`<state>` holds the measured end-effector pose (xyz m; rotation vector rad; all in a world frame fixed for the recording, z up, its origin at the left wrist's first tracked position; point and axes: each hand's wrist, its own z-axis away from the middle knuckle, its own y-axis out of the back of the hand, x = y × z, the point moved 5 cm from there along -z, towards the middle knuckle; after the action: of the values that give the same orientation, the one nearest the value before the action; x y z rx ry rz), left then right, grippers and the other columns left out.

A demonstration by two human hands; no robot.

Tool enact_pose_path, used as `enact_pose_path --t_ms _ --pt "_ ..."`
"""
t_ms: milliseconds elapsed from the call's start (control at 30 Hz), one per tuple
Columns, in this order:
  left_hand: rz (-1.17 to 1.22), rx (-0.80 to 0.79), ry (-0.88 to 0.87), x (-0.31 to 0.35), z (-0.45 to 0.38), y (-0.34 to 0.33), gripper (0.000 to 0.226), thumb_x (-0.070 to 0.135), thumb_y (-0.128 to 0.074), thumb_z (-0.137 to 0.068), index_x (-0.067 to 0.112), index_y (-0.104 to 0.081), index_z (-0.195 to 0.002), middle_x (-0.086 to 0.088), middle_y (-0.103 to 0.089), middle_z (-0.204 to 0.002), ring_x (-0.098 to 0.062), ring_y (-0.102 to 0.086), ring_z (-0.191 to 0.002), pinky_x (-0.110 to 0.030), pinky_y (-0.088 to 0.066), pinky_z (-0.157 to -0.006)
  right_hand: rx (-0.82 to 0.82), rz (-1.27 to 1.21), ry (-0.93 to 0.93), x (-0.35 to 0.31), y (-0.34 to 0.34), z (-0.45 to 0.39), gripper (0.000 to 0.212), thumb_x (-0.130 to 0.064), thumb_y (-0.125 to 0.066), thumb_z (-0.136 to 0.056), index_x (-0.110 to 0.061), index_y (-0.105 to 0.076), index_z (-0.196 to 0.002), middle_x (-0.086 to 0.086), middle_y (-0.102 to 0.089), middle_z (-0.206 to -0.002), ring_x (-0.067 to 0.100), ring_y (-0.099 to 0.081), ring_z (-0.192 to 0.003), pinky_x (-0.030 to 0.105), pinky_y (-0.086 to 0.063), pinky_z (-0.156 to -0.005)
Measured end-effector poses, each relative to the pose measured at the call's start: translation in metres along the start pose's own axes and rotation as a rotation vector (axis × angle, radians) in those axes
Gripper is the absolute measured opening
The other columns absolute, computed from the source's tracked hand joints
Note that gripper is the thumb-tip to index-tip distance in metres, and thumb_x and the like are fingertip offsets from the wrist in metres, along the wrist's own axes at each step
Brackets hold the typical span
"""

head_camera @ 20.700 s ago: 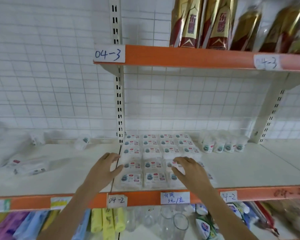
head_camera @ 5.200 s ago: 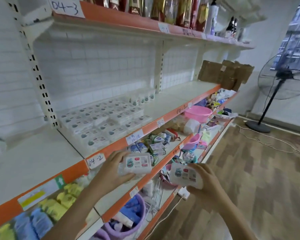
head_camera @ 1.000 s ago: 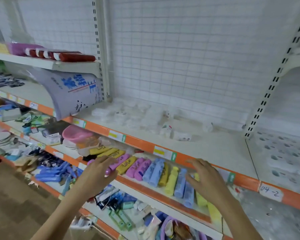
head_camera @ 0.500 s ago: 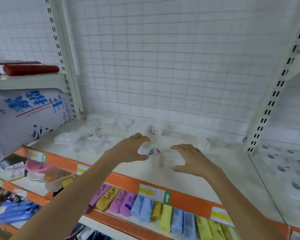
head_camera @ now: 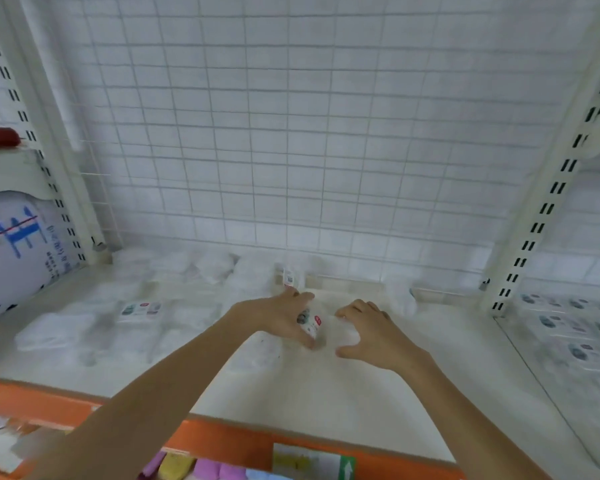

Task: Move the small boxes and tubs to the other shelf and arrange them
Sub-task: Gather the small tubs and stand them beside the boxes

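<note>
White, label-printed small box (head_camera: 310,323) sits at frame centre, pinched between the left hand (head_camera: 278,318)'s curled fingers and thumb; right hand (head_camera: 369,332) half-open, touching blurred white packaging (head_camera: 343,329).

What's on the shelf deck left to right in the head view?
Blue-printed sack → flat labelled box → left hand → small box under it → right hand → arranged boxes on the neighbouring shelf.

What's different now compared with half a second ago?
The left hand has closed around a small labelled box on the shelf; the right hand has dropped closer beside it, fingers spread. The loose white packs to the left stayed put.
</note>
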<state>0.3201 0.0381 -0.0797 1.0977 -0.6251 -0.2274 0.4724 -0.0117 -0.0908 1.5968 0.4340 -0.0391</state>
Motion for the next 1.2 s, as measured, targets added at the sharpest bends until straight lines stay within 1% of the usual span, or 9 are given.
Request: enact_pose_path --t_ms 167,267,367,467,567,667,933,1067,1200 --pt "0.151 -0.079 0.065 -0.012 -0.029 0.013 0.070 0.056 -0.047 -0.086 0.016 -0.028 -0.140 -0.001 -0.058 -0.119 -0.013 -0.060 -0.093 -0.026 -0.040 -0.090 0.011 -0.005 -0.096 0.003 0.002 -0.012 0.061 -0.038 -0.067 -0.073 -0.024 -0.043 -0.127 -0.007 -0.044 -0.119 0.014 -0.041 -0.114 0.028 -0.034 -0.092" --pt "0.195 -0.113 0.004 -0.014 -0.045 0.009 0.053 0.056 -0.057 -0.081 0.009 -0.053 -0.106 -0.003 -0.061 -0.096 -0.017 -0.063 -0.083 -0.030 -0.047 -0.084 0.057 -0.061 -0.163 0.004 0.009 -0.014 0.061 -0.037 -0.067 -0.076 -0.024 -0.042 -0.130 -0.008 -0.045 -0.122 0.012 -0.043 -0.115 0.026 -0.034 -0.093" --pt "0.279 -0.068 -0.087 -0.015 -0.052 0.015 0.041 0.046 -0.068 -0.076 0.009 -0.056 -0.090 -0.004 -0.056 -0.088 -0.018 -0.056 -0.082 -0.031 -0.044 -0.075 0.098 -0.302 -0.267 0.007 0.015 -0.006 0.057 -0.031 -0.070 -0.077 -0.029 -0.042 -0.127 -0.008 -0.047 -0.117 0.010 -0.047 -0.113 0.025 -0.043 -0.090" --pt "0.328 0.033 -0.180 -0.019 -0.053 0.031 0.045 0.037 -0.072 -0.075 0.013 -0.053 -0.107 0.001 -0.055 -0.100 -0.015 -0.053 -0.091 -0.027 -0.042 -0.077 0.140 -0.607 -0.337 0.008 0.017 -0.001 0.052 -0.026 -0.073 -0.076 -0.036 -0.044 -0.119 -0.011 -0.050 -0.112 0.011 -0.057 -0.099 0.024 -0.051 -0.074" --pt "0.412 0.121 -0.297 -0.023 -0.053 0.040 0.045 0.028 -0.076 -0.072 0.025 -0.047 -0.107 0.000 -0.054 -0.106 -0.019 -0.053 -0.091 -0.031 -0.045 -0.081 0.208 -0.718 -0.406 0.013 0.019 -0.003 0.053 -0.027 -0.073 -0.076 -0.032 -0.043 -0.120 -0.003 -0.057 -0.115 0.013 -0.059 -0.104 0.030 -0.051 -0.085" --pt "0.468 0.199 -0.380 -0.026 -0.053 0.039 0.048 0.019 -0.077 -0.070 0.028 -0.044 -0.104 0.000 -0.051 -0.112 -0.021 -0.050 -0.101 -0.033 -0.045 -0.089 0.255 -0.810 -0.461 0.011 0.015 -0.007 0.047 -0.014 -0.068 -0.082 -0.025 -0.038 -0.117 -0.009 -0.051 -0.110 0.005 -0.055 -0.096 0.018 -0.046 -0.078" --pt "0.581 0.166 -0.432 -0.041 -0.045 0.034 0.043 0.014 -0.069 -0.079 0.026 -0.045 -0.112 0.010 -0.050 -0.113 -0.002 -0.050 -0.099 -0.009 -0.042 -0.077 0.246 -0.815 -0.495 0.008 -0.006 -0.010 0.059 -0.006 -0.063 -0.076 -0.024 -0.034 -0.125 0.003 -0.044 -0.128 0.018 -0.046 -0.119 0.021 -0.044 -0.081" --pt "0.644 0.140 -0.407 -0.048 -0.044 0.035 0.051 0.022 -0.070 -0.081 0.023 -0.044 -0.125 0.005 -0.051 -0.118 -0.010 -0.055 -0.105 -0.012 -0.044 -0.079 0.383 -0.763 -0.503 0.000 -0.008 -0.015 0.066 -0.016 -0.075 -0.075 -0.030 -0.031 -0.123 -0.002 -0.031 -0.125 0.012 -0.035 -0.117 0.027 -0.037 -0.092" --pt "0.641 0.135 -0.399 -0.048 -0.042 0.036 0.053 0.023 -0.068 -0.082 0.020 -0.045 -0.129 0.005 -0.053 -0.115 -0.009 -0.055 -0.104 -0.011 -0.043 -0.078 0.486 -0.818 -0.521 -0.002 -0.003 -0.014 0.073 -0.019 -0.079 -0.065 -0.032 -0.033 -0.120 0.005 -0.045 -0.120 0.018 -0.048 -0.106 0.018 -0.043 -0.074"
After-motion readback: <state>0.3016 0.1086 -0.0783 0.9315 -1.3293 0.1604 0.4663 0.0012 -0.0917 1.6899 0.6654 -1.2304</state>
